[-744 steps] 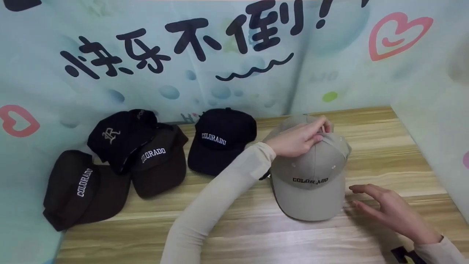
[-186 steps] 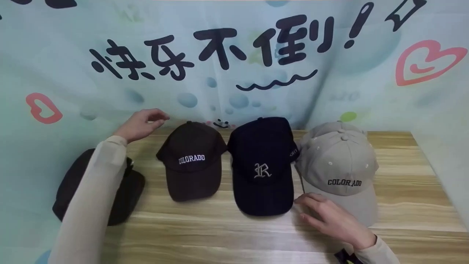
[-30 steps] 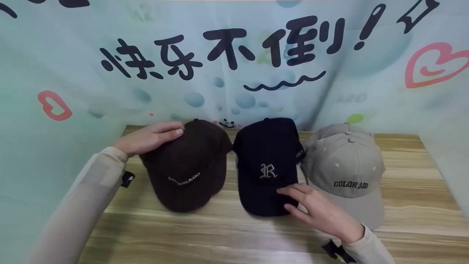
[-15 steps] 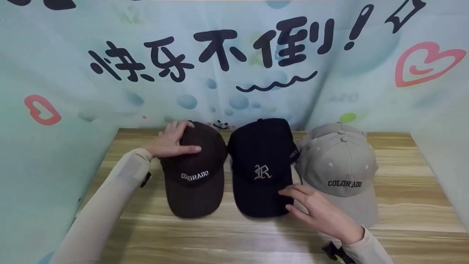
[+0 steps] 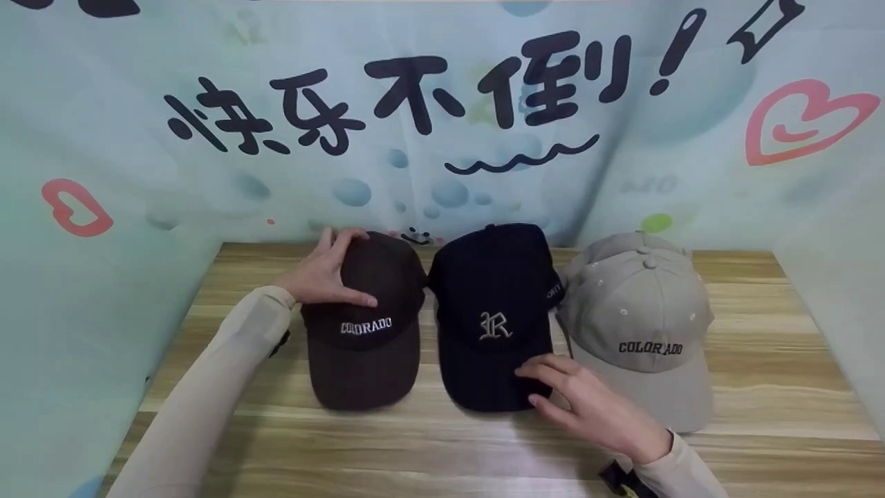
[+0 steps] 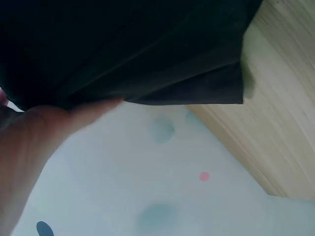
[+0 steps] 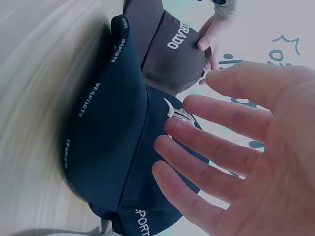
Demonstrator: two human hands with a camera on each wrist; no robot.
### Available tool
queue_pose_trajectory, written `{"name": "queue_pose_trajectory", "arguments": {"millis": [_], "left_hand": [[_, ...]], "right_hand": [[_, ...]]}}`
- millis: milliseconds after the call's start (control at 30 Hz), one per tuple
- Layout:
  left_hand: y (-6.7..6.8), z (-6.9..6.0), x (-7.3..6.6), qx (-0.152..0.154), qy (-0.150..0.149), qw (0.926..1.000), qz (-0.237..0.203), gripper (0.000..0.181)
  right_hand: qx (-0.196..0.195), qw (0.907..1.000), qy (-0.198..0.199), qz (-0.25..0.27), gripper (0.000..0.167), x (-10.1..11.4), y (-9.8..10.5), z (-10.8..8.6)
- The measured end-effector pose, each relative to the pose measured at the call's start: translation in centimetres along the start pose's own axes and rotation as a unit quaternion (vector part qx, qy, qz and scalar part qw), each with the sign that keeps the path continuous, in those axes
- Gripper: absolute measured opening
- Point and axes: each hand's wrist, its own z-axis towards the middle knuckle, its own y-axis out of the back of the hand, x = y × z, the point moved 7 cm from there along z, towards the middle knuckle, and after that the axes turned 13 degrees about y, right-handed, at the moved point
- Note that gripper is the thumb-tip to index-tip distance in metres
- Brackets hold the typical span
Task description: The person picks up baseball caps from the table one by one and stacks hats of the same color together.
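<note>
A dark brown cap [image 5: 366, 373] lettered COLORADO sits at the left of the row, brim facing me. My left hand [image 5: 332, 273] grips its crown from the left, thumb across the front and fingers over the top. Beside it stands a navy cap [image 5: 477, 290] with an embroidered R. Over this cap's brim hovers my right hand [image 5: 594, 408], fingers relaxed and holding nothing; in the right wrist view they spread in front of the cap. Grey caps [image 5: 650, 304], one nested on another, are at the right. Whatever lies under the brown cap is hidden.
All the caps rest on a wood-grain table [image 5: 415, 456]. Behind them hangs a pale printed backdrop [image 5: 276, 194] with dark characters and hearts, and its panels bound both sides. The navy cap's side touches or nearly touches its neighbours.
Since 6.2 seconds ago, the brown cap from the far left has come to where another brown cap stood, now covered. Lately my left hand has straightened it; my right hand shifted slightly left.
</note>
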Motion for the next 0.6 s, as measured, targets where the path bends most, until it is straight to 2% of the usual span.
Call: {"name": "queue_pose_trajectory", "arguments": {"millis": [300, 500, 600], "left_hand": [[0.3, 0.2, 0.3, -0.015, -0.024, 0.9995, -0.012, 0.086], [-0.1, -0.1, 0.1, -0.012, -0.035, 0.9992, -0.013, 0.068], [-0.5, -0.8, -0.3, -0.026, -0.039, 0.9989, -0.006, 0.062]], "right_hand": [[0.015, 0.9996, -0.008, 0.022, 0.035, 0.1, -0.1, -0.6], [0.000, 1.0000, -0.007, -0.005, 0.036, -0.2, 0.8, -1.1], [0.001, 0.9991, -0.023, -0.035, 0.035, -0.9, 1.6, -1.5]]}}
